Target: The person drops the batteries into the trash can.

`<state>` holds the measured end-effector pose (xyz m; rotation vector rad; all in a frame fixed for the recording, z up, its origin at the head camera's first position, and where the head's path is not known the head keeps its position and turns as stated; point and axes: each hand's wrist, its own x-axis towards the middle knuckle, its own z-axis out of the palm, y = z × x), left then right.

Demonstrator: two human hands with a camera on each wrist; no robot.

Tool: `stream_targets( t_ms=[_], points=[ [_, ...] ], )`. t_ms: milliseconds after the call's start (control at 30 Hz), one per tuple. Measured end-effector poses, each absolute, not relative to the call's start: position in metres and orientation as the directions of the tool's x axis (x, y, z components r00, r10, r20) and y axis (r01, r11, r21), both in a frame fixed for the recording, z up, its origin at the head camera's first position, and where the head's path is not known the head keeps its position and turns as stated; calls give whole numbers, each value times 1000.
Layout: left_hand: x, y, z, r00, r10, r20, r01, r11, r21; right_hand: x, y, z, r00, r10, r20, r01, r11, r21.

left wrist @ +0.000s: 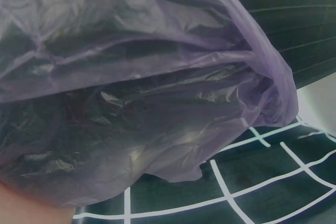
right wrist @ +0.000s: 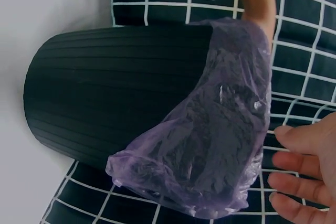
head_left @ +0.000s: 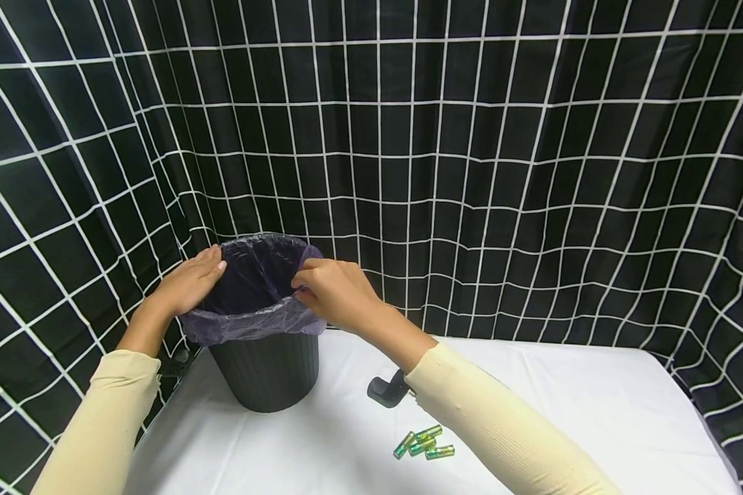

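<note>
A ribbed black trash bin point(head_left: 267, 375) stands at the left, lined with a translucent purple trash bag point(right wrist: 210, 145) folded down over its rim. My left hand point(head_left: 192, 280) rests on the left side of the rim, its fingers straight and together. At the opposite side is my right hand point(head_left: 337, 289), beside the bag's edge. In the right wrist view the right hand's fingers point(right wrist: 299, 184) are loosely bent, with a small gap between them and the bag. Bag folds point(left wrist: 157, 103) fill most of the left wrist view and cover nearly all of the left hand.
Several green-and-gold batteries point(head_left: 422, 445) lie grouped on the white-covered table point(head_left: 347, 426). A black object point(head_left: 386, 392) behind them is partly hidden by the right forearm. Black cloth with a white grid point(head_left: 470, 172) hangs behind the table and along the sides.
</note>
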<state>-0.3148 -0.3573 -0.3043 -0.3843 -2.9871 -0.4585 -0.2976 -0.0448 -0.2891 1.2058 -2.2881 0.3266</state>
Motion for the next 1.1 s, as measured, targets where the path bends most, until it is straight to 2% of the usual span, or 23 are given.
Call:
stream_targets(
  t_ms=[200, 900, 1100],
  points=[
    [-316, -356, -303, -964, 234, 126, 261, 924, 279, -291, -30, -294, -440, -684, 581, -820, 570, 50],
    [-314, -356, -301, -966, 233, 112, 255, 925, 281, -255, 26, -325, -337, -618, 710, -880, 474, -5],
    [-314, -355, -303, -967, 226, 114, 250, 925, 286, -245, 40, -341, -334, -599, 728, -887, 460, -28]
  ],
)
